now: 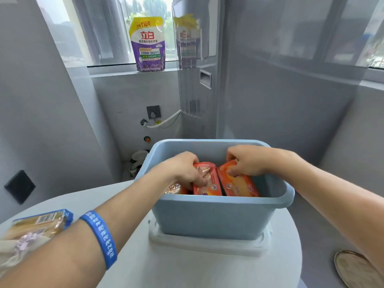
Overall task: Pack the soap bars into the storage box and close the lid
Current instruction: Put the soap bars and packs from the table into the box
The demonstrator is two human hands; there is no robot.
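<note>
The box's near wall hides the soap bars' lower ends; a blurred packet is cut off at left.

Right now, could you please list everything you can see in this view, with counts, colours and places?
storage box: one, blue, open, on the white lid
lid: one, white, under the box
soap bars: at least three, orange wrappers, inside the box
table: one, white, round
packet: one, blue-edged, table's left
detergent pouch: one, purple and yellow, windowsill
wristband: one, blue, left forearm
left hand: gripping a middle bar
right hand: gripping the right bar
</note>
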